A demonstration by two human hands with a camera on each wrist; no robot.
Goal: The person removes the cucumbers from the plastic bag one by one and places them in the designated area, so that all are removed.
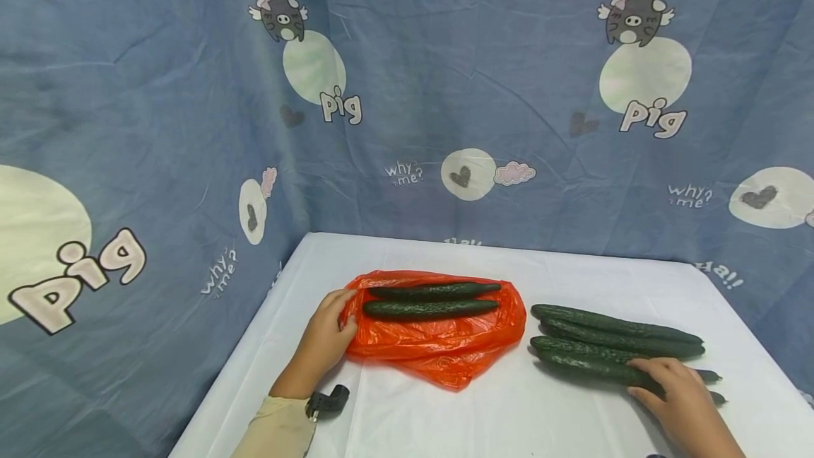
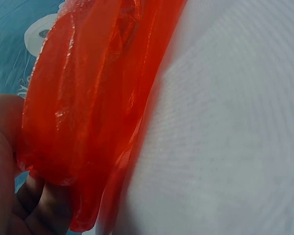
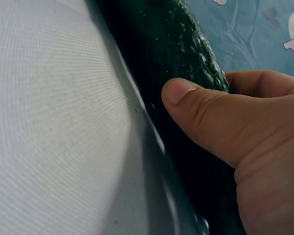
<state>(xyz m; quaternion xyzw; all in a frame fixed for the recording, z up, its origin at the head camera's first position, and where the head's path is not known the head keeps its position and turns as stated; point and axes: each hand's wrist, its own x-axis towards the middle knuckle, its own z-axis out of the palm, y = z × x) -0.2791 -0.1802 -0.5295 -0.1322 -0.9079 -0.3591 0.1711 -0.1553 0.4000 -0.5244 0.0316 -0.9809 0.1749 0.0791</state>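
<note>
A red plastic bag (image 1: 432, 348) lies spread on the table, with two dark green cucumbers (image 1: 429, 309) side by side at its opening. My left hand (image 1: 324, 338) holds the bag's left edge; in the left wrist view the thin red film (image 2: 83, 112) runs between thumb and fingers. At the right, several more cucumbers (image 1: 617, 331) lie together in a row. My right hand (image 1: 687, 405) grips the nearest cucumber (image 1: 591, 367) near its right end. The right wrist view has the thumb (image 3: 201, 105) across this bumpy cucumber (image 3: 161, 49), fingers on its far side.
A white cloth covers the table (image 1: 483, 415). Blue fabric (image 1: 407, 90) printed with pigs and lettering hangs behind it and along the left. A black strap with a dark mount (image 1: 331, 400) sits on my left wrist.
</note>
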